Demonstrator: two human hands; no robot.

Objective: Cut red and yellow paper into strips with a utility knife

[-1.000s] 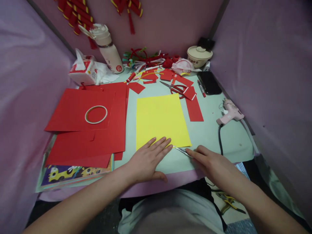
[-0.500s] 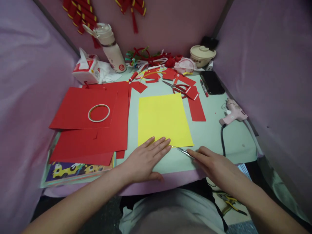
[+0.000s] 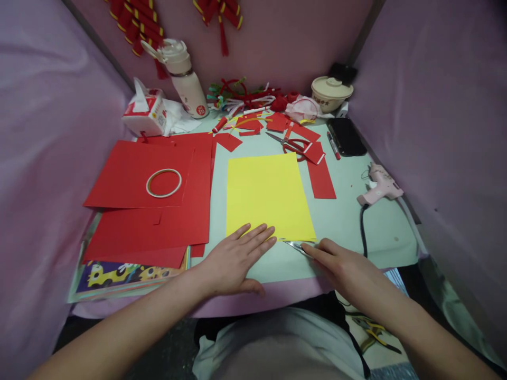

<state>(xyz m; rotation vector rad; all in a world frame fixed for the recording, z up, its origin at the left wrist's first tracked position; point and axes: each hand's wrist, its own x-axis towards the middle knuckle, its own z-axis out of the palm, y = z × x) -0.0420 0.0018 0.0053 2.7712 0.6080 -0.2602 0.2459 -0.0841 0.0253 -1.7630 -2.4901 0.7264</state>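
Observation:
A yellow sheet of paper (image 3: pixel 265 195) lies flat on the table in front of me. Fingers spread, my left hand (image 3: pixel 237 258) presses on its near edge. My right hand (image 3: pixel 336 261) is closed around a slim silver utility knife (image 3: pixel 296 247), whose handle is mostly hidden by the fingers. The knife's pointed tip is at the sheet's near edge, just right of my left fingertips. A thin gap or strip shows along that edge near the right corner.
Red sheets (image 3: pixel 190 211) with a tape roll (image 3: pixel 163 183) lie on the left. Red-handled scissors (image 3: pixel 291 143) and red scraps (image 3: pixel 321 179) are beyond the yellow sheet. A pink glue gun (image 3: pixel 380 184), black phone (image 3: pixel 346 137), bottle (image 3: pixel 189 89) and tissue pack (image 3: pixel 146 116) stand around.
The knife tip has shifted slightly left along the near edge of the yellow sheet. My left hand stays on the paper. The whole view has shifted a little.

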